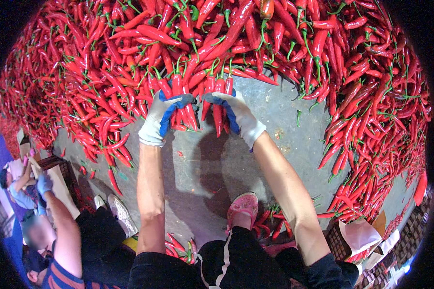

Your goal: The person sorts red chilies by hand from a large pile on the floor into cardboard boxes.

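Both my hands wear white knitted gloves with blue coated palms. Several red chili peppers [179, 86] with green stems, points toward me, are in my left hand [170, 110], at the near edge of the pile. Close beside it, my right hand [229, 108] grips another small bunch of red chili peppers [219, 86], stems pointing away from me. The thumbs nearly meet between the two bunches. Beyond and around them spreads a large heap of red chili peppers [144, 36] on the grey floor [289, 144].
Co-workers are at the lower left, one with a gloved hand [44, 183] by a paper-lined crate [63, 184]. Another lined crate [358, 234] stands at the lower right. Loose peppers [179, 245] lie near my legs, close to my pink shoe [243, 207]. The heap curves down the right side.
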### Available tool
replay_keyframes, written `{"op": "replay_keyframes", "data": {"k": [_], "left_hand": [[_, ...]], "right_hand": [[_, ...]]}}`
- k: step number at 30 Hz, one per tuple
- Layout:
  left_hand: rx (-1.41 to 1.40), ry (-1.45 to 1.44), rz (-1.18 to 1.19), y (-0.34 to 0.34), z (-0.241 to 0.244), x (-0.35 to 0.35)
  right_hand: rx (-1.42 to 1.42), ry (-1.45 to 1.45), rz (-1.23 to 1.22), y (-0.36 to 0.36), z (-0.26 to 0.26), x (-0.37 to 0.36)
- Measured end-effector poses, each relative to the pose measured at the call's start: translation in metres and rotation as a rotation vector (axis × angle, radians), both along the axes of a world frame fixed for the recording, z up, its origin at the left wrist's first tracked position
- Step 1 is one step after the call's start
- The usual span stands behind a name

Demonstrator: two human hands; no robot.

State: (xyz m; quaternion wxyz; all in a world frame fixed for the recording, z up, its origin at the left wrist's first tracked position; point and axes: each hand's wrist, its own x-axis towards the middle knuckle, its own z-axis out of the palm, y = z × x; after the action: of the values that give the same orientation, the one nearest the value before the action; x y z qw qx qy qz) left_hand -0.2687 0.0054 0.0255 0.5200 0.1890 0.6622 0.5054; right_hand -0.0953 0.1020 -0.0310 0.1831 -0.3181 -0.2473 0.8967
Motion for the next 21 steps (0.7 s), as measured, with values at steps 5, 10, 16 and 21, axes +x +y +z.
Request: {"op": "replay_keyframes", "data": {"k": [5, 10, 16, 21], "left_hand": [[0.042, -0.142, 0.003, -0.011, 0.001, 0.05], [-0.055, -0.117, -0.04, -0.024, 0.002, 0.11], [0.11, -0.309, -0.073, -0.036, -0.025, 0.2], [0.083, -0.332, -0.008, -0.103, -0.05, 0.18]], "right_hand": [[0.069, -0.229, 0.135, -0.011, 0.001, 0.038], [0.631, -0.338, 0.339, -0.019, 0.036, 0.105], [0.044, -0.457, -0.043, -0.017, 0.03, 0.188], [-0.074, -0.212, -0.283, -0.018, 0.051, 0.239]]}}
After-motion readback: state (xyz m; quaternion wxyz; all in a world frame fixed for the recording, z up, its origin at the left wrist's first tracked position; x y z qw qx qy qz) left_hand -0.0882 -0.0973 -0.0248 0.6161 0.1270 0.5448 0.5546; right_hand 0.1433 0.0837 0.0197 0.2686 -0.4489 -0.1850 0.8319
